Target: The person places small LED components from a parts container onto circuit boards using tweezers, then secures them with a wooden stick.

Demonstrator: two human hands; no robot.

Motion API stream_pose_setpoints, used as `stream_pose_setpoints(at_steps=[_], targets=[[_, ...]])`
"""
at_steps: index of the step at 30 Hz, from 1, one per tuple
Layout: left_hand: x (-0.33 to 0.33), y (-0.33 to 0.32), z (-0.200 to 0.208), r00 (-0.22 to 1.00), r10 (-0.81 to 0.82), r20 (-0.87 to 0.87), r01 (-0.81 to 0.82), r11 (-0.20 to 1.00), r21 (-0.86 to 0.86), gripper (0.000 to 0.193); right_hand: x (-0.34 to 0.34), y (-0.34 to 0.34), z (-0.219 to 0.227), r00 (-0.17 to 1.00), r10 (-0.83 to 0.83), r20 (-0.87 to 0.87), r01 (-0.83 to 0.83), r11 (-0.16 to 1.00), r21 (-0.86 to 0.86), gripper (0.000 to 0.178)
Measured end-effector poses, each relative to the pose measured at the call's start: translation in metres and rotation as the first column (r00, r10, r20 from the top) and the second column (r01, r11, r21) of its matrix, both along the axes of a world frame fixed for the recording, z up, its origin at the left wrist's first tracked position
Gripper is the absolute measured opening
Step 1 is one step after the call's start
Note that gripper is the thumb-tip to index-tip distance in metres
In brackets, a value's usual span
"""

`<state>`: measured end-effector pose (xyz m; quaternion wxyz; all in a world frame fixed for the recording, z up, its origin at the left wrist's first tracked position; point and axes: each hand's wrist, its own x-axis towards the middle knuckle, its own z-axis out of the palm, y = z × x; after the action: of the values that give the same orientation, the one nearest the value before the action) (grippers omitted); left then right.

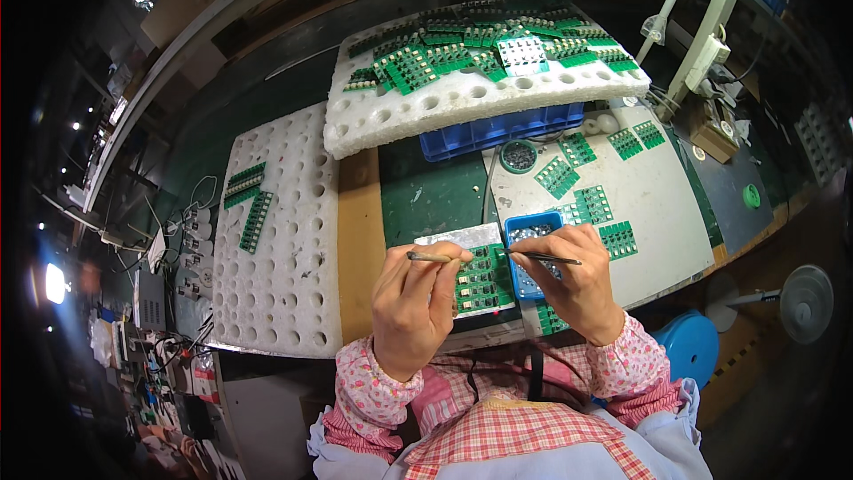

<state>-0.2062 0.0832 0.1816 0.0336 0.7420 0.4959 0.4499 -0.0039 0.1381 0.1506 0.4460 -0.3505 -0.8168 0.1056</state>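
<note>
A green circuit board (482, 288) with rows of small white and black parts lies on a pale block in front of me. My left hand (402, 313) is closed round a thin tan stick (430, 257), over the board's left side. Pinched in my right hand (579, 292) is a slim black tool (553, 258), perhaps tweezers, whose tip reaches the board's upper right edge. Beside the board, partly under my right hand, stands a small blue tray (537, 217) of tiny silvery pieces.
Foam with many boards (409, 69) rests on a blue crate (453, 144) at the back. A holed foam slab (284, 293) at left carries several boards. On the right, a white sheet (680, 213) holds more boards; a round green dish (505, 165) stands near its far-left corner.
</note>
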Motion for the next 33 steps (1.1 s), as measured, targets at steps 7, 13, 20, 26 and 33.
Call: stream_pose_setpoints(at_steps=[7,13,20,26,33], targets=[[0.0003,0.0002,0.0005,1.000,0.011,-0.006,-0.011,1.000,-0.008,0.011,0.0002,0.0003,-0.0008,1.000,0.002,-0.007,-0.002,1.000,-0.010,0.013],[-0.0001,0.0007,-0.0006,1.000,0.007,-0.004,-0.007,1.000,-0.006,0.011,0.0007,0.0010,-0.0015,1.000,0.004,-0.007,-0.004,1.000,0.002,0.013],[-0.0010,-0.0008,0.0004,1.000,0.009,0.003,-0.009,1.000,-0.002,0.011,0.0001,0.0005,-0.0017,1.000,0.007,0.004,-0.007,1.000,0.001,0.015],[0.0033,-0.0014,0.0006,0.994,0.051,0.100,-0.048,0.998,-0.041,0.010,0.0008,0.0006,-0.0014,1.000,0.007,0.005,-0.007,1.000,-0.005,0.018],[-0.0002,0.0000,0.0013,0.999,0.003,0.038,-0.003,1.000,0.000,0.009,-0.0006,-0.0009,0.0011,1.000,-0.007,0.015,0.007,1.000,-0.018,0.021]])
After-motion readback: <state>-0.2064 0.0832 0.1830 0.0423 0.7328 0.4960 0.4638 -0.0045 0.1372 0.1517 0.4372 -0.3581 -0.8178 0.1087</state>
